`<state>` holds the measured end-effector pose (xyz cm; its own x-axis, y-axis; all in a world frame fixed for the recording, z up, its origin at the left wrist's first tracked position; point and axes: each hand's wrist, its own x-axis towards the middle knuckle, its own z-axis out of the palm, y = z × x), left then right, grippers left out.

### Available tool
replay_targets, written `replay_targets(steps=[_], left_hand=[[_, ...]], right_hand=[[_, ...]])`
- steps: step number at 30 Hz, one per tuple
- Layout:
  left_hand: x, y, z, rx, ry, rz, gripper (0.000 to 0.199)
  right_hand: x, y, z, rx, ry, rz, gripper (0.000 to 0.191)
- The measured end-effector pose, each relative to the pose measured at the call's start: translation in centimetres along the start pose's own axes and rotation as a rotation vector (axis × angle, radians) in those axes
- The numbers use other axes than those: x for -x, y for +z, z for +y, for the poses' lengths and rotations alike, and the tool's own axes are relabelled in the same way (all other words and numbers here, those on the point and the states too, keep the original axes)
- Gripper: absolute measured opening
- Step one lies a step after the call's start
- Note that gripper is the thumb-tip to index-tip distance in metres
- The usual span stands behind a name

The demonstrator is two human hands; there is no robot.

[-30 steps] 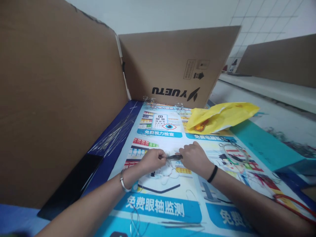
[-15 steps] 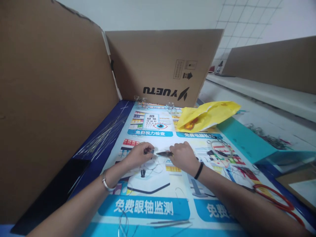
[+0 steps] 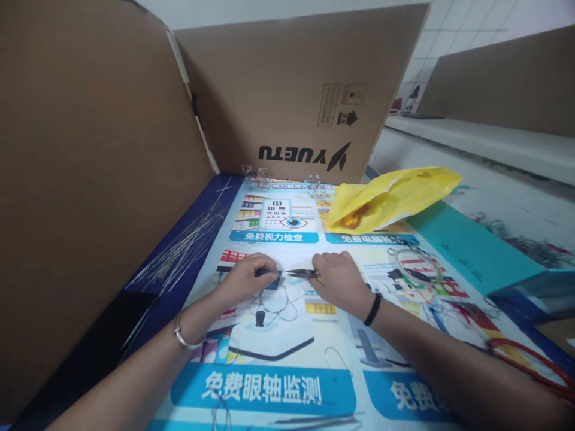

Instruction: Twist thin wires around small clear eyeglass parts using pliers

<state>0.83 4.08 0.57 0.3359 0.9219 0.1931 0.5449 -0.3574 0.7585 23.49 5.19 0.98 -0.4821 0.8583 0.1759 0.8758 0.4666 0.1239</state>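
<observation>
My left hand (image 3: 251, 276) is closed in a pinch above the printed sheet. Loops of thin wire (image 3: 287, 308) spread below its fingertips and seem to run up into the pinch, though the grip itself is partly hidden. A small dark blue patch shows by the thumb; I cannot tell if it is a held piece or print. My right hand (image 3: 339, 281) is wrapped round the handles of a pair of pliers (image 3: 302, 273). The pliers' narrow dark jaws point left, a short gap away from the left fingertips.
A yellow bag (image 3: 395, 197) lies at the back right beside a turquoise box (image 3: 476, 245). Thin metal rods (image 3: 184, 245) lie on the left. Red-handled scissors (image 3: 530, 359) are by my right forearm. Cardboard panels (image 3: 287, 90) wall the back and left. Loose wire pieces (image 3: 314, 422) lie in front.
The view has shifted slightly and tilted down. My right hand with the pliers sits a little farther right of my left hand, so the gap at the jaws looks wider.
</observation>
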Motion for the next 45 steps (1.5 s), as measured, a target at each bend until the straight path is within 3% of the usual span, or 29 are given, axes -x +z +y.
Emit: replay_targets(steps=[7,14,20,36,45], left_hand=[[0.2,0.4,-0.3,-0.235,0.105,0.057,0.008],[0.4,0.0,0.2,-0.022,0.197,0.109,0.009],[0.7,-0.3,0.6,0.005,0.322,0.085,0.01],[0.6,-0.5,0.1,0.018,0.331,0.015,0.01],[0.5,-0.3,1.4,-0.119,0.358,0.013,0.008]], right_hand=[[-0.1,-0.1,0.0,-0.002,-0.007,-0.03,0.023],[-0.1,0.3,0.3,-0.064,0.01,-0.015,0.02],[-0.1,0.5,0.5,-0.103,0.007,0.016,0.018],[-0.3,0.5,0.6,-0.125,0.005,0.009,0.019],[-0.3,-0.9,1.1,-0.05,-0.02,-0.032,0.016]])
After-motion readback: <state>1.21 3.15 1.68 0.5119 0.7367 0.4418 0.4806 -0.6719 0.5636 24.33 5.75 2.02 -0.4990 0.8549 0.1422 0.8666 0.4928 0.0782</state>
